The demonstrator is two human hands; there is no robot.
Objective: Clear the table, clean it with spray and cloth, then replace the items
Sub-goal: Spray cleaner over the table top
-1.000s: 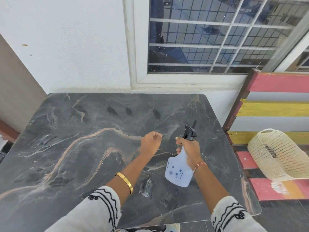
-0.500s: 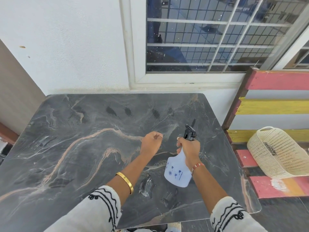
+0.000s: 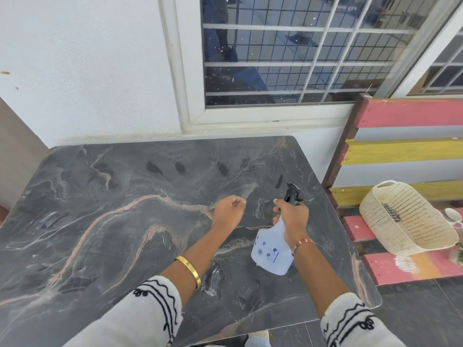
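A dark marble table [image 3: 100, 221] fills the view, with several wet spray marks [image 3: 180, 167] near its far edge. My right hand [image 3: 292, 216] grips the neck of a white spray bottle [image 3: 271, 254] with a black trigger head [image 3: 293, 194], held tilted above the table's right side. My left hand [image 3: 228, 212] hovers beside it over the table's middle, fingers curled, holding nothing. No cloth is in view.
A cream woven basket [image 3: 406, 219] lies tipped on a striped pink and yellow bench [image 3: 400, 151] to the right. A white wall and barred window [image 3: 300, 51] stand behind the table. A white cup-like object [image 3: 453, 214] sits by the basket.
One more wet spray mark has appeared on the table's far right. Both hands stay almost where they were, the bottle shifting slightly right.
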